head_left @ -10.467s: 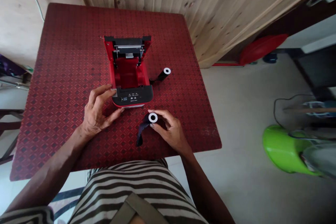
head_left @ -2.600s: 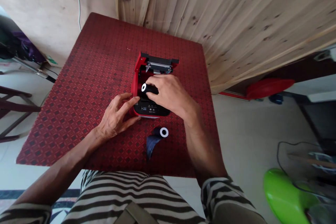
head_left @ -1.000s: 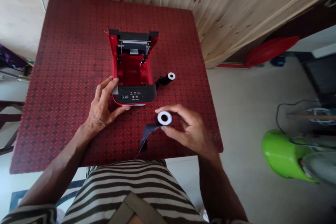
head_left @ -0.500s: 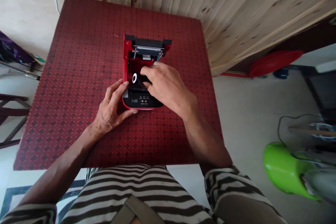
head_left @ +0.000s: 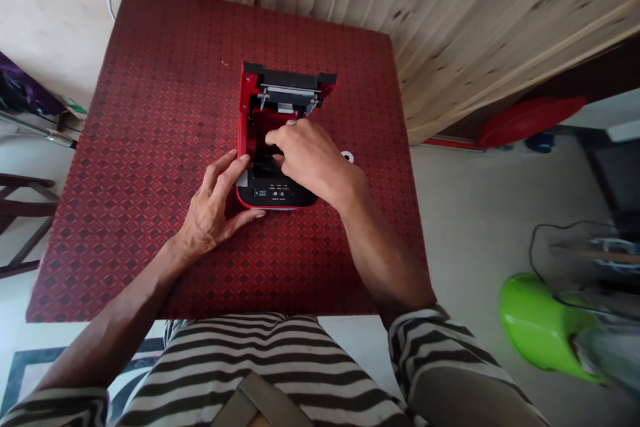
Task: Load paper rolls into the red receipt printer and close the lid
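A small red and black printer (head_left: 280, 196) stands on the table with its lid (head_left: 290, 82) raised. My left hand (head_left: 207, 207) grips its near left corner, fingers against the side wall and thumb along the front bottom edge. My right hand (head_left: 317, 157) reaches into the open compartment (head_left: 259, 130), its thumb and fingers curled together. The hand hides what lies between its fingertips, and the compartment is dark there. A white ring (head_left: 347, 157) with a dark centre shows just past my right wrist; I cannot tell what it belongs to.
The table (head_left: 150, 113) has a red patterned cover and stands against a wooden plank wall (head_left: 440, 7). A green bin-like container (head_left: 535, 320) and a cable lie on the floor at right. A dark wooden stool or chair (head_left: 23, 213) stands at left.
The black roll's white ring end, seen at my right fingertips earlier, no longer shows there. My right hand has shifted slightly left relative to the printer, and a white ring now shows beyond the wrist.
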The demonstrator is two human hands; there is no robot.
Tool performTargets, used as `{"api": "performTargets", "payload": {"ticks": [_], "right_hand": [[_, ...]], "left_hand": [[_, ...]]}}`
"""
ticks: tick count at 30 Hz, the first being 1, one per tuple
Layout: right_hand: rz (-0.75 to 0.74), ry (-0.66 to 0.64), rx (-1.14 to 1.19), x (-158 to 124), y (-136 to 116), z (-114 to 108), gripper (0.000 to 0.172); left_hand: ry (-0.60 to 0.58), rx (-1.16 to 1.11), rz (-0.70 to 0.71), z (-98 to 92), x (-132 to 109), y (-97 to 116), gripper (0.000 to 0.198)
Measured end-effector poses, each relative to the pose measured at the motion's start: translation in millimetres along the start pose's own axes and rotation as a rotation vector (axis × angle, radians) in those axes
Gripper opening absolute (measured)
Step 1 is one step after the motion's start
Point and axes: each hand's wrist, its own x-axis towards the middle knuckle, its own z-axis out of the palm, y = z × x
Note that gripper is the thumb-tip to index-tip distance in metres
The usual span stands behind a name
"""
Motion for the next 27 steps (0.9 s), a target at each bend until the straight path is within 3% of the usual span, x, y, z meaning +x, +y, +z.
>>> {"api": "performTargets", "payload": {"ticks": [7,11,14,17,19,21,24,27], "right_hand": [[-0.206,0.133,0.319,-46,11,-12,0.047],[-0.284,0.261,0.457,-69,10,-6,0.042],[-0.282,0.434,0.483,-70,5,4,0.021],[-0.277,0.568,0.409,-68,2,12,0.004],[-0.261,0.607,0.319,-69,0,16,0.008],[-0.261,0.609,0.227,-72,-3,19,0.016],[-0.280,0.595,0.131,-78,-7,23,0.023],[-0.276,0.618,0.098,-83,-11,28,0.024]], "left_hand": [[-0.026,-0.043,-0.023,-4.4,-2,0,0.094],[-0.025,-0.169,-0.089,-23.8,9,3,0.089],[0.029,-0.107,-0.070,-45.4,43,5,0.079],[0.090,0.029,0.024,-59.8,95,3,0.078],[0.058,0.132,0.094,-61.3,126,0,0.080],[-0.035,0.157,0.075,-57.8,144,-3,0.080],[-0.089,0.145,0.087,-52.3,141,1,0.071],[-0.100,0.086,0.132,-52.2,112,9,0.052]]}}
